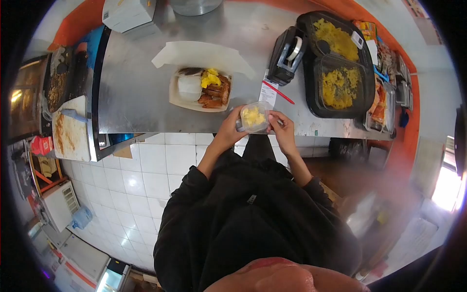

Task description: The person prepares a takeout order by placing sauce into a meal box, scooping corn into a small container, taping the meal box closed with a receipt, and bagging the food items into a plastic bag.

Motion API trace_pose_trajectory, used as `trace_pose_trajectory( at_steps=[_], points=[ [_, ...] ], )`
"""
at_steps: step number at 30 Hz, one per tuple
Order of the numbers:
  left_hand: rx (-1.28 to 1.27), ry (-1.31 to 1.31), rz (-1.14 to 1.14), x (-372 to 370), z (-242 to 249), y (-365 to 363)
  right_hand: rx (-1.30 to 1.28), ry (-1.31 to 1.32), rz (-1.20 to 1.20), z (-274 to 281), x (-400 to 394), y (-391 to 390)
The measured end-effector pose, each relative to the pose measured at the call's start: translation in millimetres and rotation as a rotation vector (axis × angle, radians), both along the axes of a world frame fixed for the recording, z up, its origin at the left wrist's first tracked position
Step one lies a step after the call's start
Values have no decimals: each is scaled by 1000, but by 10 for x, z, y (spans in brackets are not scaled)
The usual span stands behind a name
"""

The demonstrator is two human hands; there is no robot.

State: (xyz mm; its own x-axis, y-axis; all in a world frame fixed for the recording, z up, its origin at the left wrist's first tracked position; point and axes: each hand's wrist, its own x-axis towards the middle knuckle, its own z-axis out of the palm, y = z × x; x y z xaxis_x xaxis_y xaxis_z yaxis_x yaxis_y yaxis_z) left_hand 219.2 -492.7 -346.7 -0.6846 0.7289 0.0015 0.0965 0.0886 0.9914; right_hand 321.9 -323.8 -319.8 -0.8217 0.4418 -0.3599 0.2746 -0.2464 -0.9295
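Tub (255,130) of yellow food (253,116) is held at the front edge of the desk (136,92). I see left hand (229,127) grasping its side; right hand (284,129) fingers at the rim, pinch unclear. I judge thin walls flex: grip lightly, keep level.

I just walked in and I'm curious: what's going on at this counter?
Someone stands at a metal counter, holding a small clear cup of yellow food in the left hand. The fingers of the right hand are at the cup's other side. Just beyond, a paper box lies open with browned pieces and more yellow food inside. Off to the right sits a black tray, also with yellow food.
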Motion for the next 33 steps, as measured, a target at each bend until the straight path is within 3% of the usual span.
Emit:
trace_pose_trajectory(
  at_steps=[2,4,7,11,14,19,23,26,29,31,33],
  points=[
    [29,-68,-33,59,50,35,98,52,-69,55,42,-42],
    [94,-133,-22,113,163,69,388,35,-84,104,91,-49],
    [100,-214,-54,136,198,96,457,73,-82,106,188,32],
    [184,-298,-118,125,215,123,352,69,17,260,242,125],
    [161,-193,-138,126,278,142,532,39,-53,260,198,12],
    [195,-230,-91,228,326,205,228,38,-330,61,175,-234],
    [203,-299,-72,303,362,238,339,57,-363,-18,131,-327],
    [371,-413,-115,295,338,259,457,66,-354,-113,139,-327],
    [304,-378,-22,272,299,342,487,183,-358,-3,55,-398],
    [121,-273,164,287,321,401,458,157,-305,114,35,-414],
    [117,-191,214,269,305,439,432,133,-257,98,6,-405]
  ],
)
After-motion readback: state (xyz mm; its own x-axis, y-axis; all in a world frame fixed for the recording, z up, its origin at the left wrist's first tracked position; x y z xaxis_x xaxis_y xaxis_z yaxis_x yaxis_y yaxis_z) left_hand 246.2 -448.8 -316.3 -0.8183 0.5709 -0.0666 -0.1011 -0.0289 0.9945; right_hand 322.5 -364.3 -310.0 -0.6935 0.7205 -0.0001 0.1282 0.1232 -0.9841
